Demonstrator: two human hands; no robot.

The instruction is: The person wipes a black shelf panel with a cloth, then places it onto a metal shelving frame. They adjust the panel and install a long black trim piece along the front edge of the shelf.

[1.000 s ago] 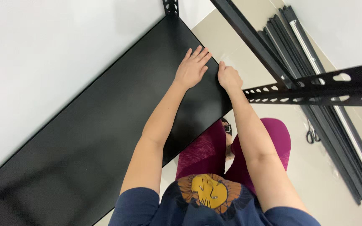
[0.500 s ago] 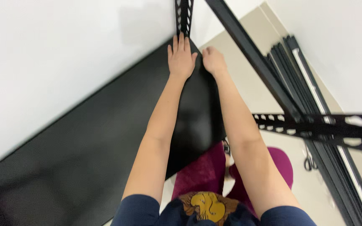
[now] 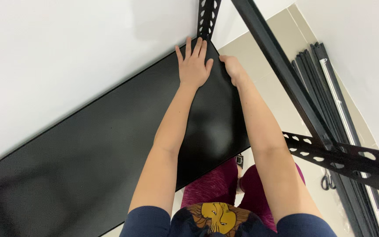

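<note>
In the head view, a long black shelf panel (image 3: pixel 88 162), smooth and a little glossy, runs from the lower left to the upper middle of the frame along a white wall. The left hand (image 3: pixel 194 66) lies flat and open on its far end, fingers spread. The right hand (image 3: pixel 232 68) is curled over the panel's right edge, just beside the left. A black perforated metal upright (image 3: pixel 207 17) stands above the fingertips. More black metal rails (image 3: pixel 330 87) lie on the beige floor at right.

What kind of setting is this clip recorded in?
Probably a plain indoor room where metal shelving is being put together: white walls, a pale tiled floor, a black shelf panel and a bundle of loose black metal rails lying on the floor.
</note>
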